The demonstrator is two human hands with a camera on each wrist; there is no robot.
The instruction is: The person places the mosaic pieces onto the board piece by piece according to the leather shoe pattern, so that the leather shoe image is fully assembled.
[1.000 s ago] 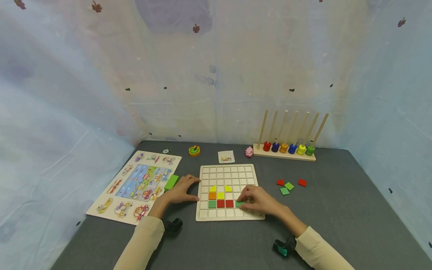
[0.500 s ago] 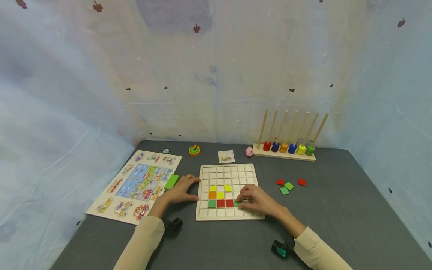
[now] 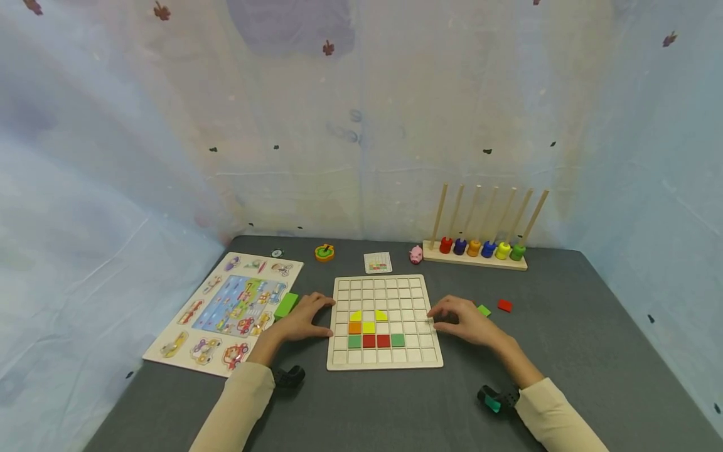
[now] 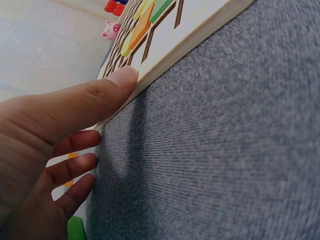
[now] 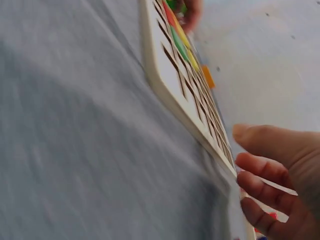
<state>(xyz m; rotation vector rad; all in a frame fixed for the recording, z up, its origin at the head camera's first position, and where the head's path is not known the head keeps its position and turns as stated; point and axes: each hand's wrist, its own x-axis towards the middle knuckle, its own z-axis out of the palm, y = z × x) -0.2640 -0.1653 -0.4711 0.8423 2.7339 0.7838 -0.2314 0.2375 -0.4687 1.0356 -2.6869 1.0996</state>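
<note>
A pale wooden grid board [image 3: 426, 356] lies in front of me. Its lower rows hold a green tile [image 3: 398, 340] at the right end of a row with two red tiles [image 3: 376, 341] and another green tile [image 3: 354, 341]. Above them sit an orange tile [image 3: 354, 328], a yellow square [image 3: 369, 328] and two yellow curved pieces [image 3: 381, 315]. My left hand [image 3: 305, 319] touches the board's left edge, thumb tip [image 4: 124, 77] on its rim. Beside the right edge is my right hand [image 3: 467, 321], fingers loosely bent and holding nothing.
Past the right hand lie a loose green tile [image 3: 484, 310] and a red tile [image 3: 505, 306]. A pattern card [image 3: 377, 262], a pink pig [image 3: 415, 254] and a peg rack [image 3: 477, 258] stand behind the board. A picture puzzle [image 3: 164, 333] and green block [image 3: 286, 305] are left.
My right hand has let go of the green tile, which now lies in the grid beside the red ones, and has moved right off the board. The left hand stays put.
</note>
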